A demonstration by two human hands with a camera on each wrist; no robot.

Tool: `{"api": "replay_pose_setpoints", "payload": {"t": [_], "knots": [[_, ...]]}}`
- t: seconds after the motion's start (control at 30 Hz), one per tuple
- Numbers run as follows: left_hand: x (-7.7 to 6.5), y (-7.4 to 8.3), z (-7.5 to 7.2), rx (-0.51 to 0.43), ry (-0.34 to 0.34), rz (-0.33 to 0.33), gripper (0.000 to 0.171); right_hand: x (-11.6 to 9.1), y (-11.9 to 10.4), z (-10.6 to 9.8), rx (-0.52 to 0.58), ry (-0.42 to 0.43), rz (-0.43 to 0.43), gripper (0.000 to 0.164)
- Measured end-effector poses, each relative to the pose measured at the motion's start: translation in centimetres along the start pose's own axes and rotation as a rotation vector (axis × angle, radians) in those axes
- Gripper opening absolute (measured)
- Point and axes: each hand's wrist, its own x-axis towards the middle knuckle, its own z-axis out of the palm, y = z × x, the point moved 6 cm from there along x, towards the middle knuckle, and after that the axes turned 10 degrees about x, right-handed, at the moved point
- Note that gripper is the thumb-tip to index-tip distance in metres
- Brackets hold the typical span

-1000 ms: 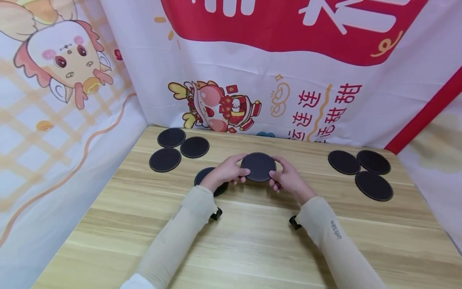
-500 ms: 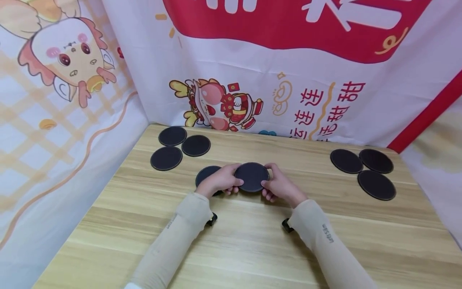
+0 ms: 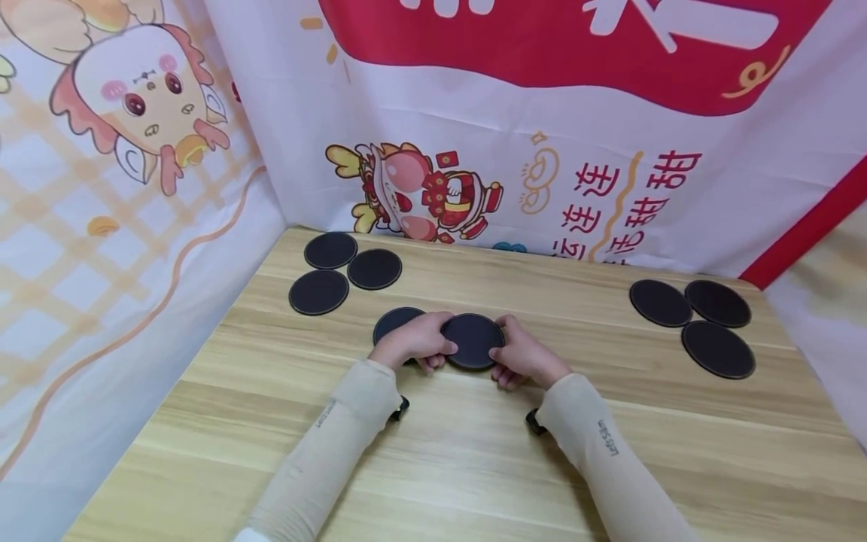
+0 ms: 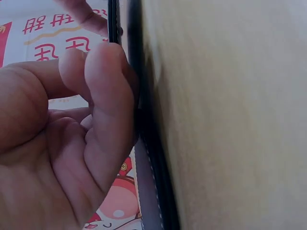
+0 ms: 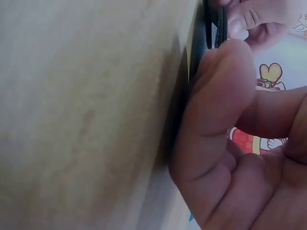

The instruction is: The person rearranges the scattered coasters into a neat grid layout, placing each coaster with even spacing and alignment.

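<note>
A round black coaster (image 3: 473, 341), rimmed with a thin light line, is held level low over the table's middle. My left hand (image 3: 421, 337) pinches its left edge, thumb on top and fingers below. On the opposite edge my right hand (image 3: 524, 354) has the same kind of grip. Seen edge-on in the right wrist view, the held coaster (image 5: 220, 24) shows two dark layers; whether these are two stacked coasters I cannot tell. Another black coaster (image 3: 393, 322) lies partly covered by my left hand; its stitched rim (image 4: 160, 191) appears in the left wrist view.
Three black coasters (image 3: 319, 292) lie close together at the back left of the wooden table (image 3: 447, 467). At the back right is a similar group of three coasters (image 3: 718, 349). A printed cloth (image 3: 501, 105) hangs behind the table's far edge.
Both hands have brought the held coaster toward me and lower, close to the tabletop. It has also come a little nearer the partly covered coaster. The head view has shifted slightly.
</note>
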Motion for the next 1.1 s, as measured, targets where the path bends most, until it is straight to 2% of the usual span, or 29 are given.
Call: {"api": "replay_pose_setpoints", "payload": {"t": [0.33,0.77,1.1], "knots": [[-0.59,0.38,0.15,0.141,0.015,-0.017,0.076,-0.06,-0.01,0.23,-0.027,0.008,-0.003,0.058],[-0.32,-0.03,0.25,0.121,-0.012,-0.009,0.075,0.06,0.0,0.48,-0.1,0.029,-0.018,0.06],[-0.04,-0.37,-0.01,0.093,-0.038,0.01,0.069,0.19,0.07,0.39,-0.083,0.024,0.002,0.063]]}}
